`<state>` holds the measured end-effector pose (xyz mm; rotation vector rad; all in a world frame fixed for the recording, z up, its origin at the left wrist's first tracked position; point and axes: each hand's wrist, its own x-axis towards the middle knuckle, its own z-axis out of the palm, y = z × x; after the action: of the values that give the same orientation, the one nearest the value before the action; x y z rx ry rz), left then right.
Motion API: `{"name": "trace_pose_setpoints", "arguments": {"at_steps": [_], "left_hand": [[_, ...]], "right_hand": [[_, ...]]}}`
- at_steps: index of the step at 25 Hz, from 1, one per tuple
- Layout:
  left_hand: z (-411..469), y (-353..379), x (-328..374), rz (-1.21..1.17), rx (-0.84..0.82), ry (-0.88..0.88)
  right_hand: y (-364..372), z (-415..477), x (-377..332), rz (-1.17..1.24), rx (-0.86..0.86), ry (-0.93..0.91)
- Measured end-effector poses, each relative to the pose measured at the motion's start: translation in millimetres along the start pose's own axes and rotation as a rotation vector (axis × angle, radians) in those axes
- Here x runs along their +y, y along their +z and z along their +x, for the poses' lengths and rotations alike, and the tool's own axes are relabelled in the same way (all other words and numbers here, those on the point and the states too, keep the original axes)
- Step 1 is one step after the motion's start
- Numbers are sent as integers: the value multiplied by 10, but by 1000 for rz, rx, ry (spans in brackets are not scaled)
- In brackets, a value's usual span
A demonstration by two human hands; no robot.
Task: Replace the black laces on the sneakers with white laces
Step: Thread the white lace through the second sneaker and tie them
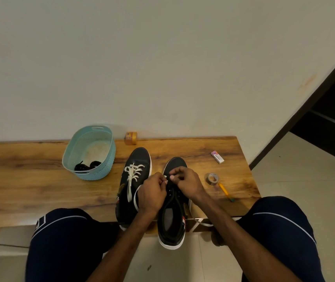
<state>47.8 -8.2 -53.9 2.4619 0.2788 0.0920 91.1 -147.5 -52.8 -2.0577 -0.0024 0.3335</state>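
Item 1: wooden surface point(30, 159), set against a plain wall.

Item 2: pair of black sneakers with white soles, placed side by side near the middle of the surface, toes toward the wall and heels overhanging the near edge.
- Left sneaker point(140, 157): threaded with a white lace point(133, 171), its ends left untied and trailing toward the heel.
- Right sneaker point(170, 231): tongue exposed and the nearer eyelets seen empty. A second white lace point(200, 221) is seen trailing off the surface edge just beside it.

Item 3: hands, both held over the toe-end eyelets of the right sneaker.
- Left hand point(152, 192): fingers curled, a white lace end pinched at the fingertips.
- Right hand point(187, 180): fingers curled, another bit of white lace pinched just beside the left fingertips.

Item 4: light blue plastic basket point(98, 174), left of the sneakers, with the black laces point(87, 166) bundled at its near end.

Item 5: small orange jar point(131, 138), placed against the wall beyond the left sneaker.

Item 6: eraser point(217, 157) in a printed sleeve, right of the sneakers.

Item 7: roll of grey tape point(212, 178), near the right hand, with a yellow pen-like tool point(225, 191) touching it on the near side.
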Motion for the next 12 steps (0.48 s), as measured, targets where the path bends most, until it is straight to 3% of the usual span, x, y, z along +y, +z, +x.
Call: {"name": "trace_pose_setpoints", "arguments": {"at_steps": [3, 5, 9, 10, 11, 12], "left_hand": [[28, -38, 22, -79, 39, -37], [38, -113, 89, -317, 117, -77], [196, -540, 157, -1327, 169, -275], [229, -623, 133, -1410, 158, -308], [251, -667, 106, -1308, 151, -316], [251, -659, 82, -1036, 133, -270]], "right_hand": [[14, -37, -6, -157, -60, -98], [26, -50, -17, -258, -51, -133], [57, -66, -40, -346, -25, -147], [64, -75, -41, -358, -18, -146], [71, -84, -42, -367, -8, -144], [76, -91, -41, -375, 2, -141]]}}
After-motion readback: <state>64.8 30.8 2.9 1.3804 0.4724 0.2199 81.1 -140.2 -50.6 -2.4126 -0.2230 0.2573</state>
